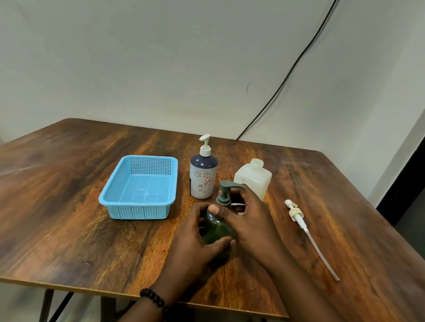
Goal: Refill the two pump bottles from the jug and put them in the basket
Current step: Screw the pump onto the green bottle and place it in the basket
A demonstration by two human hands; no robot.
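Observation:
A dark green pump bottle (pixel 217 230) stands on the table in front of me, its grey-green pump head on top. My left hand (pixel 193 239) wraps around its body from the left. My right hand (pixel 248 220) grips its right side and shoulder, fingers near the pump collar. Behind it stands a white and navy pump bottle (pixel 203 176) with a white pump. The translucent white jug (pixel 253 179) sits uncapped to the right of that bottle. A light blue mesh basket (pixel 114 198) lies empty to the left.
A loose white pump (pixel 304 225) with a long dip tube lies on the wooden table (pixel 45 209) at the right. A black cable runs down the wall behind. The table's front edge is close to me.

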